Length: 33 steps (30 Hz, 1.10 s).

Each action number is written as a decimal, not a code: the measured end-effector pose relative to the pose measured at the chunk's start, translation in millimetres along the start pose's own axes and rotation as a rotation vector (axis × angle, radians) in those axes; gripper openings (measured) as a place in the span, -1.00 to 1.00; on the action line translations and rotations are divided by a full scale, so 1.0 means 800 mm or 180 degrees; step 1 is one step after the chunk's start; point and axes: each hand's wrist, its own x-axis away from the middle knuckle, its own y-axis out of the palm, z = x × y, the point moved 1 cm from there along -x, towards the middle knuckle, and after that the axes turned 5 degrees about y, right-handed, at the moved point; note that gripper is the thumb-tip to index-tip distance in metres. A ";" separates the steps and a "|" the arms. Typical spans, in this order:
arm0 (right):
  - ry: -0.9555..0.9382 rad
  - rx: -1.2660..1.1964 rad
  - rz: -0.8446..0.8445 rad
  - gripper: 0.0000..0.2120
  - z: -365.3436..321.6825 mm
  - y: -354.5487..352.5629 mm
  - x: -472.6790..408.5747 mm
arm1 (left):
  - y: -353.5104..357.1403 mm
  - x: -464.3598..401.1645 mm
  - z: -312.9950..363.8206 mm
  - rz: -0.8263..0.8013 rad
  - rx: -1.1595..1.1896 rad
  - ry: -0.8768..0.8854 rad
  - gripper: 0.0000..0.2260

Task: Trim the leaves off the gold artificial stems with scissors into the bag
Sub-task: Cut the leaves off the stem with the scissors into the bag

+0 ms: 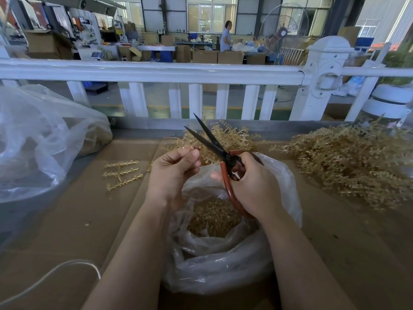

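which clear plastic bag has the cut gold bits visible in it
The open clear plastic bag directly below both hands; gold trimmings fill its bottom. The large clear bag at far left sits crumpled.

- Large clear bag (33,139): cut off by the left edge; contents blurred behind the plastic.
- Gold stem (190,149) in the left hand (174,171): mostly hidden by curled fingers.
- Scissors (214,146): lower handle loop hidden behind the right hand (252,186).
- Right-hand stem pile (348,162): runs off the right edge, blurred.
- White cable (55,274): leaves the left edge.
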 end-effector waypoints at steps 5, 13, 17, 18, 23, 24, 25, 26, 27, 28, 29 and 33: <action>-0.0189 0.0502 -0.0010 -0.48 0.003 0.001 0.000 | 0.001 -0.001 -0.001 -0.0206 -0.0006 0.0143 -0.78; -0.0259 0.0362 -0.0043 -0.47 0.005 0.000 -0.002 | -0.001 -0.002 -0.003 -0.0280 0.0010 0.0084 -0.87; -0.0277 0.0301 -0.0095 -0.47 0.003 0.000 -0.001 | -0.003 -0.001 -0.003 -0.0385 0.0068 0.0044 -0.94; -0.0270 0.0299 -0.0089 -0.46 0.003 -0.001 -0.001 | -0.003 -0.001 -0.002 -0.0426 0.0082 0.0032 -0.93; -0.0244 0.0448 -0.0012 -0.44 0.003 -0.004 -0.002 | -0.003 0.001 -0.001 -0.0520 0.0116 0.0006 -0.86; -0.0258 0.0499 0.0024 -0.43 0.003 -0.004 -0.002 | -0.003 0.001 0.000 -0.0517 0.0157 -0.0020 -0.85; -0.0267 0.0534 0.0058 -0.43 0.002 -0.004 -0.001 | -0.003 0.001 0.000 -0.0515 0.0190 -0.0041 -0.85; -0.0269 0.0549 0.0081 -0.42 0.001 -0.004 -0.001 | -0.003 0.002 0.000 -0.0514 0.0217 -0.0055 -0.85; -0.0269 0.0545 0.0095 -0.42 0.000 -0.005 -0.001 | -0.002 0.002 0.001 -0.0512 0.0241 -0.0059 -0.84; -0.0268 0.0535 0.0102 -0.42 -0.001 -0.005 -0.001 | -0.002 0.002 0.001 -0.0505 0.0258 -0.0056 -0.83; -0.0263 0.0531 0.0103 -0.42 -0.001 -0.005 -0.002 | -0.002 0.002 0.001 -0.0496 0.0264 -0.0046 -0.83; -0.0269 0.0586 0.0114 -0.38 -0.001 -0.004 -0.002 | -0.002 0.002 0.000 -0.0423 0.0242 -0.0031 -0.87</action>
